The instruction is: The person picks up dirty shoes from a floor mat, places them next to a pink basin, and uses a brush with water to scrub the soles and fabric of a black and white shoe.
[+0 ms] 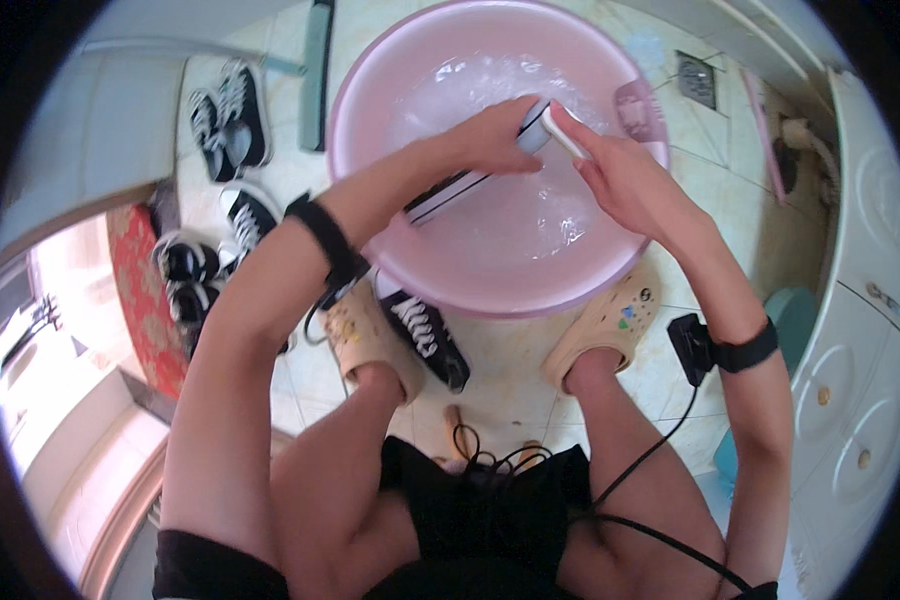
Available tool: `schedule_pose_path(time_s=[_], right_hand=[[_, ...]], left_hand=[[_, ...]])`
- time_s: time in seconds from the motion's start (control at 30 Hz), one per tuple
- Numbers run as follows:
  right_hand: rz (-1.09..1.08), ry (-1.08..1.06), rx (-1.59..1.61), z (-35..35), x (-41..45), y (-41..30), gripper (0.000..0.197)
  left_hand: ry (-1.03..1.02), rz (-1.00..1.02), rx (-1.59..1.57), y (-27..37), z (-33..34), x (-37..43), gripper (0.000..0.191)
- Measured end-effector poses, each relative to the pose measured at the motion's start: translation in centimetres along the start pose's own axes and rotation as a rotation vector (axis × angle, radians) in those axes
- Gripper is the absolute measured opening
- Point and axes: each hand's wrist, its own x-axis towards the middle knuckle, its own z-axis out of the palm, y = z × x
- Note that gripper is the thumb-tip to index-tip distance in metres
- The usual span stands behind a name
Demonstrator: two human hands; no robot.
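My left hand (495, 139) grips a black-and-white sneaker (450, 199), tilted on its side above the water. The grey-white toe of the shoe sticks out past my fingers; my hand and forearm hide much of its upper. In my right hand (630, 184) is a white-backed brush (566, 136), pressed close to the toe, its bristles hidden. Both hands are inside the rim of a large pink plastic basin (487, 294) of sudsy water. Another black canvas sneaker with white laces (424, 334) lies on the floor against the basin's near side.
Several black-and-white sneakers (244, 112) stand on the tiles at the left. Beige clogs (607, 326) on my feet flank the basin. A floor drain (696, 81) is at the upper right, white cabinets (855, 375) along the right. A black cable (645, 457) hangs from my right wristband.
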Motion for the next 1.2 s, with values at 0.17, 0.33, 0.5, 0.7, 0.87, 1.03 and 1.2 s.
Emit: schedule_pose_path(time_s=[0.17, 0.33, 0.5, 0.7, 0.87, 1.03, 1.2], right_hand=[[-0.099, 0.158, -0.022, 0.3, -0.4, 3.2, 0.063], [-0.026, 0.019, 0.025, 0.5, -0.6, 0.0, 0.064], [-0.162, 0.082, 0.047, 1.0, -0.5, 2.7, 0.064], [-0.157, 0.082, 0.061, 1.4, -0.9, 0.4, 0.062], [-0.014, 0.138, -0.013, 1.1, -0.1, 1.8, 0.058], [-0.093, 0.004, -0.096, 1.7, -0.5, -0.7, 0.059], [0.025, 0.091, -0.003, 0.8, -0.2, 1.1, 0.060]], left_hand=[[-0.069, -0.058, 0.001, 1.4, 0.2, 1.3, 0.059], [-0.075, -0.090, 0.024, 0.7, -0.3, -0.1, 0.064], [-0.107, -0.090, 0.018, 0.7, -0.4, 0.9, 0.062], [-0.032, -0.013, 0.090, -0.4, 0.2, 1.3, 0.062], [-0.074, -0.094, 0.046, 0.3, 0.1, 1.5, 0.066], [-0.036, -0.107, 0.093, -0.7, -0.3, 0.8, 0.070], [-0.035, -0.087, 0.110, 0.2, -0.1, 1.4, 0.069]])
